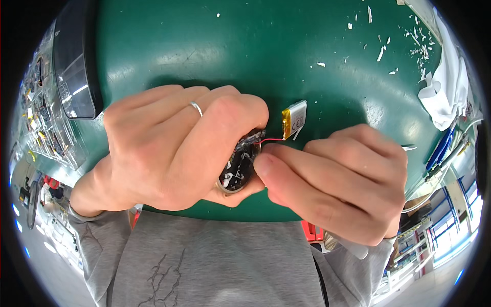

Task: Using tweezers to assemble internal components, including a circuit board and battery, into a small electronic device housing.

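My left hand point(179, 148), with a ring on one finger, is closed round a small rounded casing point(236, 171). The casing is dark inside, with white shreds or residue in it, and its outer rim looks pale. A thin red wire point(271, 139) runs from it to a silver pouch battery point(295, 120) with yellow tape along one side, just beyond my fingers. My right hand point(337, 179) is closed in a pinch at the casing's right edge. Its fingertips hide whatever they grip. A pale translucent end point(355, 249) shows below that hand; its link to the grip is unclear.
The green mat point(220, 46) carries white shavings point(422, 51) at upper right. A white cloth point(450, 82) and blue-handled tools point(441, 148) lie at the right edge. At left stand a dark-framed clear box point(76, 66) and clear trays point(48, 117) of small parts.
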`<action>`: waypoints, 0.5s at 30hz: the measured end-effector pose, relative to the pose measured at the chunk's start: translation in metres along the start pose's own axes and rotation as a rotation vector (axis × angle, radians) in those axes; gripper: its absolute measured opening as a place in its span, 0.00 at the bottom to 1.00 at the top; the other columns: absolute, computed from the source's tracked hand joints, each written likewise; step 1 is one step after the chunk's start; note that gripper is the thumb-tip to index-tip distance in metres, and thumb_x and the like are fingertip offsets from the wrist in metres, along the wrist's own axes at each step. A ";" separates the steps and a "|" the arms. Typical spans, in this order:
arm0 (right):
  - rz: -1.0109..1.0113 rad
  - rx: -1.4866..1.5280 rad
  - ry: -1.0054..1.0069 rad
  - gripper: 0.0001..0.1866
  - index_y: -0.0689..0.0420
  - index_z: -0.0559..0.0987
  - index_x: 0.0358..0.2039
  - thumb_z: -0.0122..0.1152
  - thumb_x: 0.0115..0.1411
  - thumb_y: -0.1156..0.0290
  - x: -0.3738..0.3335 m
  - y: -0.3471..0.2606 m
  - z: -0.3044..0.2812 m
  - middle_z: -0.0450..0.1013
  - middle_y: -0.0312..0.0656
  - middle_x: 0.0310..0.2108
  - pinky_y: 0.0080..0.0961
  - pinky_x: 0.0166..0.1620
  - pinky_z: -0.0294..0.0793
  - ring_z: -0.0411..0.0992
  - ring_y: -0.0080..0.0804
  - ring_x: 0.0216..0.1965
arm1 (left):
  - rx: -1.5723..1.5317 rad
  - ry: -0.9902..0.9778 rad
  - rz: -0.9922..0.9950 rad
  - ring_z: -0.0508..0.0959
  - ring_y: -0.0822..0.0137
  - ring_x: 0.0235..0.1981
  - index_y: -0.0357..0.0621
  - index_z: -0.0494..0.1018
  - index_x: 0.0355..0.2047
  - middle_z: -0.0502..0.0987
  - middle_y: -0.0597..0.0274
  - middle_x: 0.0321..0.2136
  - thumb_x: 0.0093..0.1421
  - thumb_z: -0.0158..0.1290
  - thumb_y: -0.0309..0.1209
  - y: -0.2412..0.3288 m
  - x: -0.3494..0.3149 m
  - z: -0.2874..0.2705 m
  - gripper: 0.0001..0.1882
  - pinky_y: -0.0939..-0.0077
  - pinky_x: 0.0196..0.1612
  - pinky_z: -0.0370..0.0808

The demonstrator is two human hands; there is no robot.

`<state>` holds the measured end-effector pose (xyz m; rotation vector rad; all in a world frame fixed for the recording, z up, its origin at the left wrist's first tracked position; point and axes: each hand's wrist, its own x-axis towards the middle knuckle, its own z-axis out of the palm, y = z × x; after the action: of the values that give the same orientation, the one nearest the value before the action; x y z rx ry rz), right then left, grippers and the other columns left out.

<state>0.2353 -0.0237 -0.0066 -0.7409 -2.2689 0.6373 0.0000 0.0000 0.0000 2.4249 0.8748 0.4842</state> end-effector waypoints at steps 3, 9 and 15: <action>-0.012 0.109 0.021 0.11 0.62 0.85 0.31 0.72 0.46 0.73 0.000 0.005 0.002 0.81 0.40 0.27 0.15 0.20 0.59 0.73 0.23 0.21 | 0.003 0.041 0.049 0.75 0.64 0.16 0.34 0.72 0.34 0.76 0.59 0.22 0.52 0.62 0.34 -0.003 -0.001 0.002 0.16 0.74 0.18 0.72; 0.023 0.204 0.051 0.13 0.61 0.85 0.31 0.73 0.41 0.73 -0.003 0.007 0.005 0.81 0.41 0.27 0.15 0.20 0.58 0.74 0.23 0.21 | 0.012 0.084 0.103 0.75 0.64 0.16 0.34 0.72 0.34 0.76 0.60 0.22 0.51 0.63 0.33 -0.004 -0.002 0.007 0.16 0.74 0.19 0.71; 0.014 0.191 0.028 0.15 0.61 0.85 0.31 0.74 0.40 0.72 -0.003 0.009 0.002 0.82 0.41 0.27 0.16 0.20 0.60 0.74 0.24 0.21 | 0.010 0.041 0.084 0.75 0.63 0.16 0.34 0.72 0.34 0.77 0.59 0.23 0.51 0.64 0.34 -0.002 -0.001 0.005 0.18 0.74 0.19 0.72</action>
<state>0.2385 -0.0197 -0.0146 -0.6681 -2.1428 0.8311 0.0005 -0.0007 -0.0056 2.4769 0.7966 0.5633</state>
